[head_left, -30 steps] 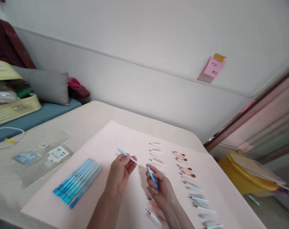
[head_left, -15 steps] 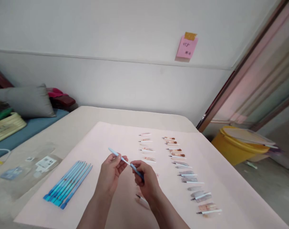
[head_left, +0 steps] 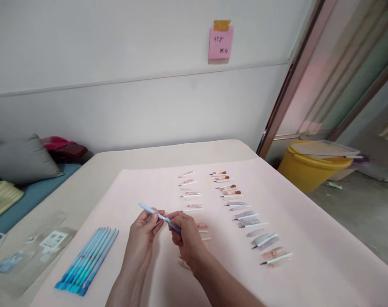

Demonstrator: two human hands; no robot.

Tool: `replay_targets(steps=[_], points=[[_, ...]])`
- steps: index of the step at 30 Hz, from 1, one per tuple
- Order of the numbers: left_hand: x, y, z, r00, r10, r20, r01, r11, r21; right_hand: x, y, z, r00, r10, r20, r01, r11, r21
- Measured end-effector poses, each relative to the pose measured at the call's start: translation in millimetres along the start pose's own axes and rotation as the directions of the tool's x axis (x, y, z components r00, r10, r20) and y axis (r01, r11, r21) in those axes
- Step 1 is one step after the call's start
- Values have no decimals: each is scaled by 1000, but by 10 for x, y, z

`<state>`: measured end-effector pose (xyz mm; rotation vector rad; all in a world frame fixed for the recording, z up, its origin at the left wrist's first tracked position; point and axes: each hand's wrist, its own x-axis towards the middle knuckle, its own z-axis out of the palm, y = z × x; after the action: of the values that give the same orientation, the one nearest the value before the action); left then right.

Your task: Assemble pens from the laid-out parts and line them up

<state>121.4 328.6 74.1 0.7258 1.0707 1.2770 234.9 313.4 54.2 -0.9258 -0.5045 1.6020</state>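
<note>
My left hand (head_left: 139,238) is closed around a light blue pen barrel (head_left: 146,208), whose far end points up and to the left. In my right hand (head_left: 189,241) is the pen's darker blue part (head_left: 175,227), pinched between thumb and fingers. A short white length shows between the two parts, which lie in one line. On the pink sheet to the left rests a row of several blue pens (head_left: 88,260). White refills with dark tips (head_left: 273,259) and printed pieces lie in two columns; my right hand and forearm hide some of the nearer column.
A clear plastic bag with a white label (head_left: 53,239) lies left of the pink sheet (head_left: 155,179). Behind the table stands a white wall with a pink note (head_left: 221,42). A yellow bin (head_left: 304,168) is on the floor at the right, a grey cushion (head_left: 24,160) at the left.
The two pen parts have come closer together, so less white shows between them. Both hands remain closed on them. The camera view has tilted and turned slightly.
</note>
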Motion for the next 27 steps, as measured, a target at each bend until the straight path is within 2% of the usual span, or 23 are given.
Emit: replay_targets(steps=[4,11,18,23,27], points=[[-2,16,-19,998,-45,34,45,999,-8,-8,-32,20,999,-3,47,5,999,-45],[-57,0,11,998,14,67,-16,1000,25,-65,-33,27,993,-18,113,26,998,-64],[-108,31,25,986,5,164,-8,1000,15,-74,-21,0,964,52,260,-61,998,27],[-104,31,-5,967,-39,252,17,996,92,-59,4,-40,961,106,254,-78,990,-118],[-99,4,-5,960,-49,277,27,996,80,-44,0,-50,973,24,229,24,979,-205]])
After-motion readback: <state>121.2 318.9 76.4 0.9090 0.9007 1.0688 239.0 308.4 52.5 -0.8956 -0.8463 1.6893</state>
